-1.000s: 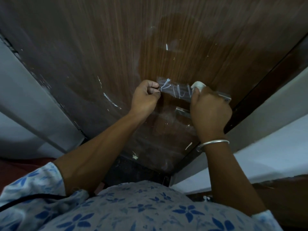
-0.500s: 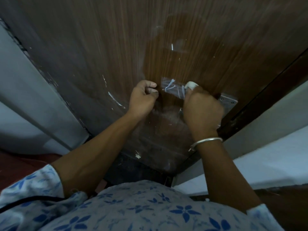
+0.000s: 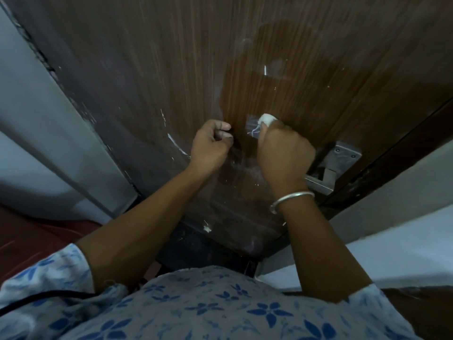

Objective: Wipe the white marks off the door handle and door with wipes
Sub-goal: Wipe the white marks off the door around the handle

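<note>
**Where the Wipe Now Works**

Streaks mark the door handle (image 3: 252, 130) near the door's (image 3: 171, 57) right edge, so the right hand (image 3: 284, 150) clenches a wipe (image 3: 268, 119) against its free end. The left hand (image 3: 210, 146) curls alongside; pinching anything, I cannot tell. A second ago the wipe sat nearer the plate (image 3: 345, 155).

Your blue-flowered shirt (image 3: 220, 310) fills the bottom edge. A black cord (image 3: 63, 293) crosses its left sleeve. Red floor (image 3: 29, 231) shows above-left of the shirt, a silver bangle (image 3: 291, 198) above-right.

Glossy wood-grain door (image 3: 171, 57), brushed metal handle plate (image 3: 345, 155), white cloth wipe (image 3: 267, 119)
</note>
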